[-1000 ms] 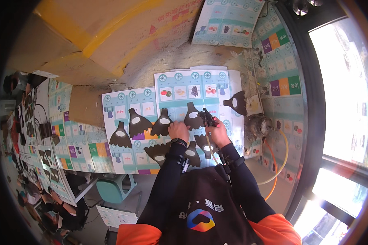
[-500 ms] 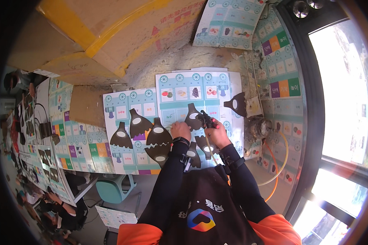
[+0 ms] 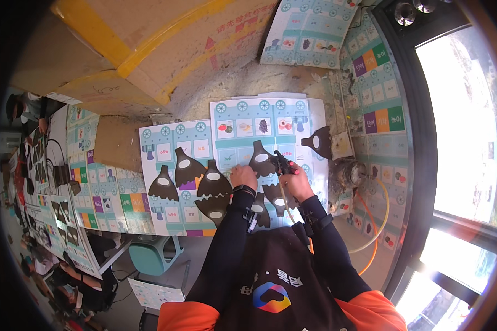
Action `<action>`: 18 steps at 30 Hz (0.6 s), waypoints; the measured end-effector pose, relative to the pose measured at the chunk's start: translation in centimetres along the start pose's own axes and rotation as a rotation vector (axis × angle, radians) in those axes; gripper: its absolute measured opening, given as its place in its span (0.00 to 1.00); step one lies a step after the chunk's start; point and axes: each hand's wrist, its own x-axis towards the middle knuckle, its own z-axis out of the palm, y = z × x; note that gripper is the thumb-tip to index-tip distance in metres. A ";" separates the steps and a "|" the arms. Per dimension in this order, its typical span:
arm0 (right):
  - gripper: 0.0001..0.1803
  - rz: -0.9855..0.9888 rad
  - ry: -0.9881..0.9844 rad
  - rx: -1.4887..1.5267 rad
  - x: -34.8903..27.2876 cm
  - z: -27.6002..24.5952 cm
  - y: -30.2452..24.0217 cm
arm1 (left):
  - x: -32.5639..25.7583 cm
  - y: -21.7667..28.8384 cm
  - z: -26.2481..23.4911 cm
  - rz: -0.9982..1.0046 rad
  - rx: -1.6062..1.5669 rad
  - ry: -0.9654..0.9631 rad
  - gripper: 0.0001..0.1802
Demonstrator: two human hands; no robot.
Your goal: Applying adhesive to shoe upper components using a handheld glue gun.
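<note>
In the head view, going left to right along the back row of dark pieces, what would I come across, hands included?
Leftmost dark piece, second dark piece, third dark piece, left hand, fourth dark piece, right hand gripping black tool, sideways dark piece.

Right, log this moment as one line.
left hand: beside dark piece, contact unclear | right hand: gripping spray gun | other pieces: spread over printed sheets

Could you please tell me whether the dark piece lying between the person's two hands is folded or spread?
Spread: the dark piece shows its narrow neck, pale oval and wavy edge, with no fold visible.
</note>
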 end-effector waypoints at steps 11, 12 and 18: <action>0.14 0.000 0.058 -0.002 0.1 -0.2 0.3 | 0.1 0.1 -0.1 -0.011 -0.002 -0.015 0.12; 0.14 0.000 0.056 -0.003 0.0 -0.2 0.4 | 0.1 0.1 -0.2 -0.012 -0.002 -0.015 0.12; 0.13 -0.015 0.014 0.018 0.2 0.6 1.0 | 0.1 0.4 -0.5 -0.005 -0.009 -0.043 0.11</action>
